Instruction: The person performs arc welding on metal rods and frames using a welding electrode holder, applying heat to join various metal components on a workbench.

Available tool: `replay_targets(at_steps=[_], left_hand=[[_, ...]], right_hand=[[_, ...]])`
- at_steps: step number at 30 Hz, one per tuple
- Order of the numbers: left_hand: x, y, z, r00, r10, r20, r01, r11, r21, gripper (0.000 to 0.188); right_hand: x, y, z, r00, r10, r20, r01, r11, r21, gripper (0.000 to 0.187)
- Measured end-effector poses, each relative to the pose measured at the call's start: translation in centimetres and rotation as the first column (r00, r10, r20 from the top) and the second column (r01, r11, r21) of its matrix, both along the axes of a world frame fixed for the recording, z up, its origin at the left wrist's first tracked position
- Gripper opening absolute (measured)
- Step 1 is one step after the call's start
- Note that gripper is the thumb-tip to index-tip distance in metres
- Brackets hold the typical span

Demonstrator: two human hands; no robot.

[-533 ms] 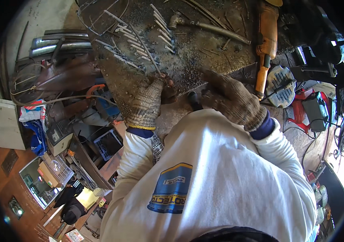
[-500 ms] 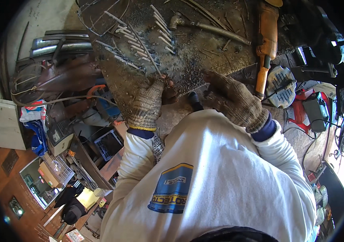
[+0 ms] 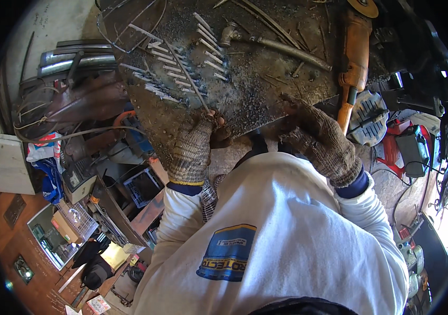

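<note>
My left hand (image 3: 191, 149), in a knitted work glove, is closed at the near edge of a dark metal worktable (image 3: 245, 113). Its fingers pinch the near end of a thin metal rod (image 3: 184, 72), which slants away over several short cut metal pieces (image 3: 167, 62) laid in rows. More short pieces (image 3: 210, 41) form a second row just to the right. My right hand (image 3: 325, 144), in a matching glove, hovers by the table edge, fingers loosely curled and apart, with nothing seen in it. A hammer (image 3: 281, 51) with a metal handle lies beyond.
An orange angle grinder (image 3: 353, 55) lies at the table's right side, close to my right hand. Dark grit (image 3: 255, 100) is scattered over the tabletop. A slotted metal plate (image 3: 368, 118) and a red-and-grey case (image 3: 410, 147) are at the right; metal tubes (image 3: 79, 62) lie at the left.
My right hand has drawn a little to the right and toward me, away from the grit. My left hand keeps its hold on the rod. The whole view has shifted slightly.
</note>
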State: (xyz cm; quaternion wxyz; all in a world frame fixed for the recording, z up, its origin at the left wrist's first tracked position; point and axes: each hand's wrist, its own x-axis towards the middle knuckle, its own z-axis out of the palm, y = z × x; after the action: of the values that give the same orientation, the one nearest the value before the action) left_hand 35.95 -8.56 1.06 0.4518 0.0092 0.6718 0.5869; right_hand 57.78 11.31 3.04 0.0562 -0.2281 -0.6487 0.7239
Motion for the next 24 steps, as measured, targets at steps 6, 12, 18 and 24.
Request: replay_targets(at_steps=[6, 12, 18, 24], left_hand=[[-0.1, -0.4, -0.7, 0.99, 0.057, 0.131, -0.062, 0.997, 0.034, 0.028], [0.2, 0.0, 0.0, 0.975, 0.112, 0.194, -0.126, 0.99, 0.063, 0.019], [0.3, -0.1, 0.0, 0.975, 0.126, 0.184, -0.14, 0.988, 0.065, 0.02], [0.2, -0.3, -0.4, 0.975, 0.12, 0.188, -0.138, 0.987, 0.086, 0.023]], right_hand=[[-1.0, 0.6, 0.8, 0.998, 0.008, 0.063, -0.001, 0.993, -0.117, 0.048], [-1.6, 0.7, 0.1, 0.999, 0.037, 0.019, -0.036, 0.996, -0.078, 0.044], [-1.6, 0.5, -1.1, 0.999, 0.035, -0.006, -0.035, 0.982, -0.188, 0.046], [-2.3, 0.4, -0.4, 0.996, 0.042, 0.077, -0.027, 0.983, -0.18, 0.046]])
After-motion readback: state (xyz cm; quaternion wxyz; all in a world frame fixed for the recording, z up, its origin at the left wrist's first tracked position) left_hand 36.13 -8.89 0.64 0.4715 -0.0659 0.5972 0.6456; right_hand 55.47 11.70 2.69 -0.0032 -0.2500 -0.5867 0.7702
